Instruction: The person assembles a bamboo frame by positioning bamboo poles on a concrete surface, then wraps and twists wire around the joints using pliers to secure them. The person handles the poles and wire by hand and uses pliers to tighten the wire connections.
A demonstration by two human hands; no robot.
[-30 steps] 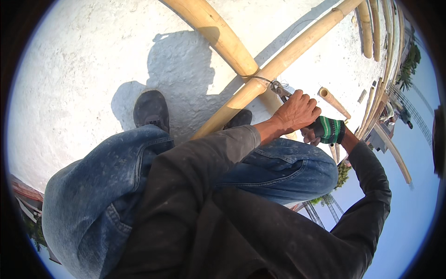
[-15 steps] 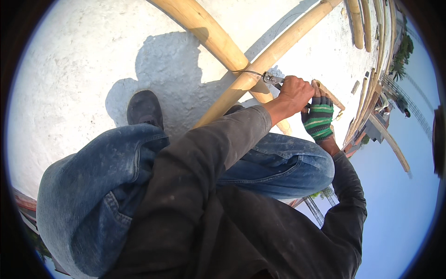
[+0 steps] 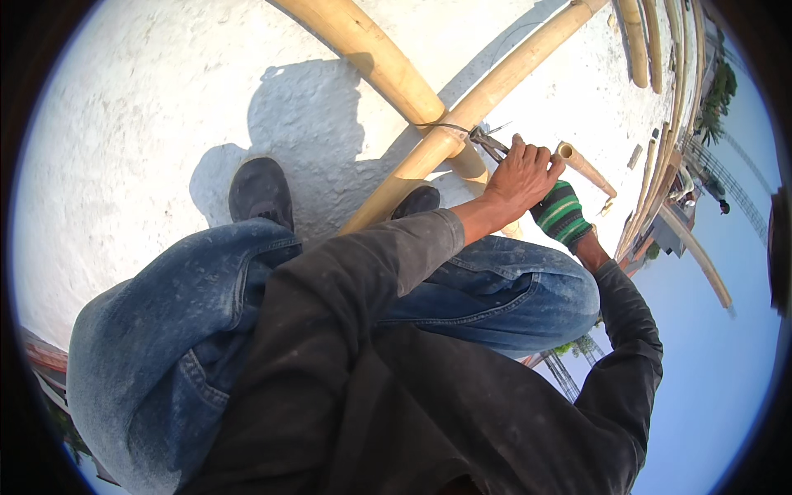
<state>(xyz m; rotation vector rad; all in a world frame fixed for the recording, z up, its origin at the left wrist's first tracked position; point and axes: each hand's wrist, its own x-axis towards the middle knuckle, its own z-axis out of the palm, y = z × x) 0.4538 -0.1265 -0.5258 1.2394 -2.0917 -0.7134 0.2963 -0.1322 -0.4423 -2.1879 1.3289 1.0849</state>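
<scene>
Two bamboo poles cross in front of me: one pole (image 3: 520, 74) lies over the other pole (image 3: 379, 62). Dark wire (image 3: 441, 125) loops round the crossing, with a thin loose end sticking up. Metal pliers (image 3: 488, 143) have their jaws at the wire beside the upper pole. My bare left hand (image 3: 520, 177) is closed over the handles, its fingers bent across them. My right hand (image 3: 563, 214), in a green and black striped glove, is closed at the handle ends, right against the left hand. Its fingers are largely hidden.
A short hollow bamboo piece (image 3: 584, 167) lies just beyond my hands. Several long poles (image 3: 660, 177) run along the right side, near the edge of the white rough surface (image 3: 157, 99). My dark shoes (image 3: 261, 191) are below the crossing.
The left hand has shifted slightly left and down, its fingers looser. My right hand has dropped a little, its fingers now hidden. The pliers have tilted, showing more of their handles.
</scene>
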